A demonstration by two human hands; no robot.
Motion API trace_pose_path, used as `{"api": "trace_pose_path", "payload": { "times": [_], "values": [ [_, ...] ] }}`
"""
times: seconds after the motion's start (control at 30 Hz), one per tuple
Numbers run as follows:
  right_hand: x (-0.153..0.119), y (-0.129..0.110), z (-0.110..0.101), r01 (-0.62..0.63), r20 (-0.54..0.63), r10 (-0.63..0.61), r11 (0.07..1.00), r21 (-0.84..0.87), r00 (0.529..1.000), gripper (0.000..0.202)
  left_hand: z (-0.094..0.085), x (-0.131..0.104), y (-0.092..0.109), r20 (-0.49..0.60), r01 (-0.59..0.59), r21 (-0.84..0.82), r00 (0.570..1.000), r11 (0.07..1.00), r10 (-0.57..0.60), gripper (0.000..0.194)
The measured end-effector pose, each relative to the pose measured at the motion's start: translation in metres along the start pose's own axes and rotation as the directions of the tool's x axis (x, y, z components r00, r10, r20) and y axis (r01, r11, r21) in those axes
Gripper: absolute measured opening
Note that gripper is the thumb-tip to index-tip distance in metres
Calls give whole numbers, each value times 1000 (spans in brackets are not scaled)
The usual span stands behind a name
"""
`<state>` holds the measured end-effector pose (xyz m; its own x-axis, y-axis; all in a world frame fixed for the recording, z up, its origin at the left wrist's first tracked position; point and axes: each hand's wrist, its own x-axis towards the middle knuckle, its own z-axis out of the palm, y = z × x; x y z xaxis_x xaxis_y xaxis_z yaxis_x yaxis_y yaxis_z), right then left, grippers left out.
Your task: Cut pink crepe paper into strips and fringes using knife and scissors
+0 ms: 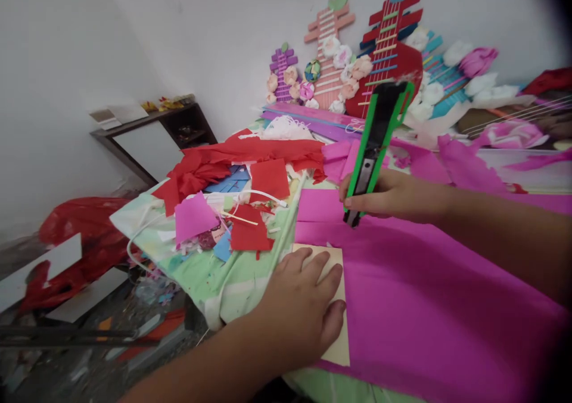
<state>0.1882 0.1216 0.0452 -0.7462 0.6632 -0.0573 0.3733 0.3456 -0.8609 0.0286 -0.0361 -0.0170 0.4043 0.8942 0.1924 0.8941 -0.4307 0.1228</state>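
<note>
My left hand [304,307] lies flat with fingers spread on a cream card rectangle [340,337], pressing it onto a large magenta paper sheet [429,313]. The card sits along the sheet's left edge. Above the sheet, my right hand [388,194] grips a green and black box cutter [370,152], its tip pointing down toward the paper beyond the card. Whether the blade is out I cannot tell. Just past the card, a magenta strip [319,206] lies on the same side of the sheet.
Red paper squares [269,179], a pink square [194,217], a white cable [263,195] and scraps litter the green tablecloth [201,284] at left. Crumpled red paper [201,164] lies behind. Paper-decorated guitar shapes [330,63] lean on the wall. A dark cabinet [192,123] stands far left.
</note>
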Motion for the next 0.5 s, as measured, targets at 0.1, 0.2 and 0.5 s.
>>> {"api": "trace_pose_path", "payload": {
  "times": [0.1,0.2,0.5],
  "values": [
    [-9,7,11,-5,-66,19,977,212,998,26,-1,1,-1,1,2,21,1000,1000,-2,43],
    [-15,16,28,-46,-46,63,950,309,997,26,-7,6,-2,49,-16,55,999,998,13,46],
    [-24,35,43,-106,-90,153,912,396,984,30,-4,10,-5,43,-157,64,987,986,154,39]
  ]
}}
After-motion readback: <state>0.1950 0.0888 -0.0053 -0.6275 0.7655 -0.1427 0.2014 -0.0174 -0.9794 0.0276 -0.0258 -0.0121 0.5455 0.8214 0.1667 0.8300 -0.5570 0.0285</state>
